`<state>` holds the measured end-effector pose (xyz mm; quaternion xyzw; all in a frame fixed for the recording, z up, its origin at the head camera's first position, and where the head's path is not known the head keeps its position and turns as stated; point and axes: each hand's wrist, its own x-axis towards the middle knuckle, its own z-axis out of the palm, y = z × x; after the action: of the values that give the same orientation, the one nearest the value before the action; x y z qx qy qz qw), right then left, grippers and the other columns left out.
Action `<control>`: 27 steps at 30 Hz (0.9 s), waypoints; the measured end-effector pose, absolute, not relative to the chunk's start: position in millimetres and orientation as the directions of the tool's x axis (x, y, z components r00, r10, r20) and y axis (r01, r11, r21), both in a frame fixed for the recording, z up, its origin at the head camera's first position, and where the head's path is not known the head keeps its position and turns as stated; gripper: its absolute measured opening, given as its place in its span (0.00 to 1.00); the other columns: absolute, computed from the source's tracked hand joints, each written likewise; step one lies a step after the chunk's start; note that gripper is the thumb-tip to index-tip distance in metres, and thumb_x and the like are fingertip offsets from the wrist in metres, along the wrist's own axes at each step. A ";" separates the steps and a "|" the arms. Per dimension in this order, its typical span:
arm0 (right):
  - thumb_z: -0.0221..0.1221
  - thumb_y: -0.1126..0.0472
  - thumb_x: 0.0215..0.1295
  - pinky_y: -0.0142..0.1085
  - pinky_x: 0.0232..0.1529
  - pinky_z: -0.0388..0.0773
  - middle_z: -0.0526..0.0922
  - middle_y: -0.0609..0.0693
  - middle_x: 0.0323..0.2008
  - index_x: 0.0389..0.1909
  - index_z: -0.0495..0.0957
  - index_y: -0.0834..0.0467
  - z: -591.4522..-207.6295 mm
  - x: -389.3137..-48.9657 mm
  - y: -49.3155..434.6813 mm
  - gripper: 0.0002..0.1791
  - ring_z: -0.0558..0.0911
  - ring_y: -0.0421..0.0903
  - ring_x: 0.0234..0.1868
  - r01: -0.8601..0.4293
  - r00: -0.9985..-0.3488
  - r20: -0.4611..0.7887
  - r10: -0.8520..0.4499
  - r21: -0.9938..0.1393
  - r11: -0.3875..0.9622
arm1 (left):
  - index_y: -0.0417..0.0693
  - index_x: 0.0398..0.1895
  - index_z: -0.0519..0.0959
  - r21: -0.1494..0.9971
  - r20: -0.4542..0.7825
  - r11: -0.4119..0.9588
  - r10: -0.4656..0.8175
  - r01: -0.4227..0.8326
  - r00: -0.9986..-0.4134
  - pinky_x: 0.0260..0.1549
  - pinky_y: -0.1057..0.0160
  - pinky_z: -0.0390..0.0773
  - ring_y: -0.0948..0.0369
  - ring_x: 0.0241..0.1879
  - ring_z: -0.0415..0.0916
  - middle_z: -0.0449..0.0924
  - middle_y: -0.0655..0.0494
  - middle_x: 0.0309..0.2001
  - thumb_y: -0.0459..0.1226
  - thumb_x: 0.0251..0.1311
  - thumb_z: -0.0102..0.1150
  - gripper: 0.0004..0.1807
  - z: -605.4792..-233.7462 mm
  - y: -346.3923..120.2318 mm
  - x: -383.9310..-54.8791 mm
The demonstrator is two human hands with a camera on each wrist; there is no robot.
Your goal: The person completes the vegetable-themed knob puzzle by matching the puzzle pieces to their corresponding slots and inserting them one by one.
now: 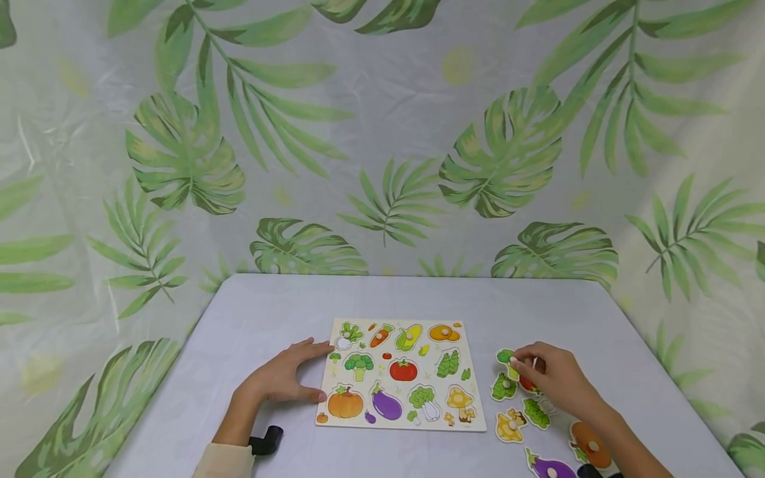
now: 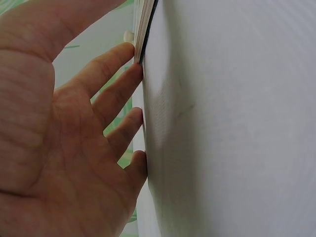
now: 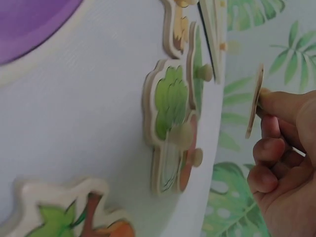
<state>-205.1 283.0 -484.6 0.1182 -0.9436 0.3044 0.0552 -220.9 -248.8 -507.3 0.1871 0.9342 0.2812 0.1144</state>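
My right hand (image 1: 556, 375) pinches a broccoli puzzle piece (image 1: 505, 357) by its knob, right of the board. In the right wrist view the piece (image 3: 255, 101) is seen edge-on, raised off the table. My left hand (image 1: 277, 377), fingers spread, touches the left edge of a vegetable puzzle board (image 1: 479, 423). Knobbed radish, carrot (image 1: 380, 337), corn (image 1: 409, 338) and potato (image 1: 442, 332) pieces sit in its top row. Below them show the pictured broccoli (image 1: 358, 365), tomato, asparagus, pumpkin, eggplant, bok choy and mushroom spots.
Loose pieces lie on the white table (image 1: 287, 299) around my right hand: asparagus (image 1: 503, 388), tomato (image 1: 527, 384), bok choy (image 3: 170, 108), mushroom (image 1: 510, 426), pumpkin (image 1: 592, 443) and eggplant (image 1: 552, 467). A leaf-patterned curtain (image 1: 406, 133) hangs behind the table.
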 end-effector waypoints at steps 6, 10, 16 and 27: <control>0.68 0.57 0.68 0.29 0.22 0.68 0.77 0.41 0.28 0.43 0.87 0.56 -484.9 -211.7 271.1 0.08 0.69 0.34 0.24 -0.336 -0.941 0.237 -0.241 -0.571 0.749 | 0.64 0.75 0.70 0.576 -0.113 0.770 0.408 0.275 -0.906 0.73 0.27 0.52 0.43 0.81 0.49 0.66 0.58 0.78 0.59 0.44 0.79 0.51 -508.0 -247.9 -221.2; 0.68 0.59 0.68 0.29 0.24 0.70 0.77 0.40 0.29 0.42 0.87 0.54 -486.8 -216.6 259.6 0.06 0.69 0.33 0.25 -0.358 -0.933 0.253 -0.257 -0.568 0.741 | 0.64 0.75 0.71 0.575 -0.111 0.770 0.409 0.277 -0.906 0.74 0.28 0.52 0.43 0.81 0.49 0.66 0.58 0.78 0.59 0.43 0.79 0.50 -509.0 -248.3 -221.1; 0.66 0.59 0.69 0.29 0.25 0.69 0.76 0.41 0.29 0.43 0.87 0.55 -482.7 -221.4 235.1 0.07 0.69 0.35 0.27 -0.385 -0.923 0.255 -0.288 -0.589 0.711 | 0.64 0.75 0.71 0.576 -0.108 0.767 0.416 0.284 -0.903 0.74 0.28 0.52 0.43 0.81 0.49 0.66 0.58 0.78 0.59 0.44 0.78 0.50 -508.0 -249.0 -221.0; 0.67 0.61 0.68 0.29 0.28 0.68 0.74 0.43 0.28 0.41 0.87 0.56 -480.3 -227.4 195.0 0.05 0.70 0.37 0.29 -0.382 -0.923 0.228 -0.309 -0.632 0.674 | 0.63 0.75 0.70 0.585 -0.109 0.763 0.411 0.276 -0.905 0.73 0.27 0.51 0.42 0.81 0.49 0.65 0.57 0.78 0.58 0.44 0.79 0.51 -506.1 -248.4 -221.0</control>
<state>-227.4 195.0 -480.3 0.1893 -0.9134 0.3567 0.0510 -221.0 -248.4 -506.1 0.1844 0.9316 0.2908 0.1161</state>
